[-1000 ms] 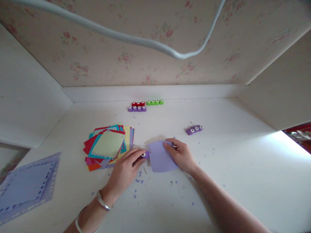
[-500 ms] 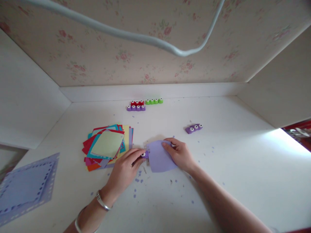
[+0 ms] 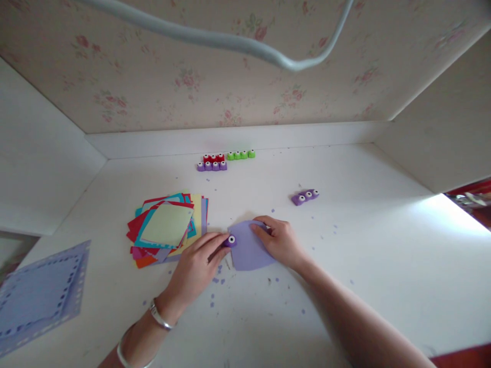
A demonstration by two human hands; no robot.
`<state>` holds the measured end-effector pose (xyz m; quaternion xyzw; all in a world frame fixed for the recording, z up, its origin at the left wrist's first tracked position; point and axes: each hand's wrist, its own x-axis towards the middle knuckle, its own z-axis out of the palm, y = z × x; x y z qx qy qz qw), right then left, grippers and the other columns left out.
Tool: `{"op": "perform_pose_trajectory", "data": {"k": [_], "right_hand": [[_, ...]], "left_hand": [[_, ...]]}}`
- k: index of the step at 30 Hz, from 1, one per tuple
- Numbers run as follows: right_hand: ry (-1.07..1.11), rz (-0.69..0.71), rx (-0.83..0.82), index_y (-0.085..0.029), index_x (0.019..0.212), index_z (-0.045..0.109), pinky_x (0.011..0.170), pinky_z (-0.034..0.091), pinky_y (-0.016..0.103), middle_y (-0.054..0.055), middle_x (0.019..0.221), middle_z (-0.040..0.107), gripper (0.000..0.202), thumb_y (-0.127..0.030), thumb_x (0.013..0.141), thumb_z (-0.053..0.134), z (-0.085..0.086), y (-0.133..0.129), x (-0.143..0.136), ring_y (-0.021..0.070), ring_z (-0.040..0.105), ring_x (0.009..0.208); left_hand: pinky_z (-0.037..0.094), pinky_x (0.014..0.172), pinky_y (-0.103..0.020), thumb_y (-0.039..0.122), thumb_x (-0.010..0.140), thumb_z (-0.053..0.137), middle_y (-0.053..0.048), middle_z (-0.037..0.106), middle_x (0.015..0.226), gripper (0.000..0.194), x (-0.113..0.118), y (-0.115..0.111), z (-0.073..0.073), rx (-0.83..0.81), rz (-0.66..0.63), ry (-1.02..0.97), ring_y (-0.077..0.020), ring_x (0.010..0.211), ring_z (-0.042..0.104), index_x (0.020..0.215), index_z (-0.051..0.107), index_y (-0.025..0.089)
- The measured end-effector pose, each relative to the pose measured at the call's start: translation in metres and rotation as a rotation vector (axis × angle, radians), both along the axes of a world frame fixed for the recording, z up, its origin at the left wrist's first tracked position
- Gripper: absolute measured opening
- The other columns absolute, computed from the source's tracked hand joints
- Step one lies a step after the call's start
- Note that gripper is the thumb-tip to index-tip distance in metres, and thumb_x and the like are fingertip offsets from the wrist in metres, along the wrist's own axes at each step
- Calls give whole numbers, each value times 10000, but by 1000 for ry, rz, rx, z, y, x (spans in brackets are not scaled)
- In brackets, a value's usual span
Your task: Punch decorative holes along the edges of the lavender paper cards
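My left hand [image 3: 203, 255] is closed on a small purple craft punch [image 3: 230, 240] with a white and black button on top. The punch sits at the left edge of a light purple sheet of paper [image 3: 249, 253]. My right hand [image 3: 280, 240] pinches that sheet along its upper right side, thumb on top. Several tiny purple paper bits [image 3: 217, 280] lie on the white table below the punch. Left of my left hand is a pile of coloured paper [image 3: 169, 225] in green, blue, red, yellow and orange.
Several red [image 3: 214, 158], purple [image 3: 212, 166] and green punches [image 3: 241, 155] stand in rows at the back. Three joined purple punches [image 3: 305, 197] lie to the right. Purple sheets with punched borders [image 3: 38, 294] lie at the left edge. A white cable [image 3: 230, 43] hangs overhead.
My left hand has brought the punch slightly right onto the paper's edge, and its button now faces up more fully. The whole view has shifted slightly.
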<state>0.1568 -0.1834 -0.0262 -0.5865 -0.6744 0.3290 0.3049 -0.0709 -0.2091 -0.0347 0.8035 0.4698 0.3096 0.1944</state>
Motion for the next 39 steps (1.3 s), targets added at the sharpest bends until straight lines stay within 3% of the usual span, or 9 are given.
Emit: {"op": "perform_pose_trajectory", "data": {"k": [14, 39], "right_hand": [[-61, 55, 129, -220, 963, 680, 685, 456, 259, 20, 893, 725, 195, -236, 906, 494, -2, -1, -2, 152, 651, 754], [-14, 122, 146, -193, 948, 653, 669, 424, 227, 18, 866, 700, 172, -179, 915, 484, -4, 0, 5, 129, 622, 746]], "left_hand": [[526, 887, -313, 234, 910, 568, -46, 671, 1045, 210, 2, -1, 6, 30, -22, 36, -178, 963, 637, 1107, 638, 219], [471, 939, -287, 186, 870, 627, -20, 665, 1059, 255, 4, -1, 8, 107, -39, 157, -162, 980, 621, 1121, 617, 230]]}}
